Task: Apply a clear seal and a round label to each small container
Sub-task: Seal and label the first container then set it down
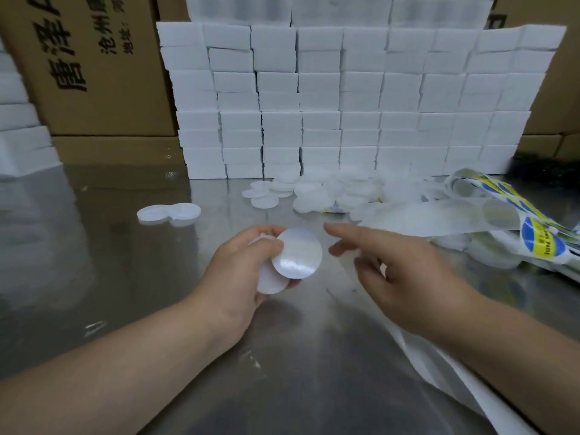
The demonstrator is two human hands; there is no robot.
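The left hand (pixel 241 265) grips a small white container (pixel 271 282) above the desk (pixel 125 277), with a clear seal (pixel 297 253) on its tilted face. The right hand (pixel 405 271) hovers beside it, grip loose and empty. It should smooth the seal from the centre outward before fetching a round label (pixel 539 240).

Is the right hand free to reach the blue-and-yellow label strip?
Probably yes. The right hand is open and empty; the label strip lies uncovered on the table to its right, nothing between. The left hand holds the small container.
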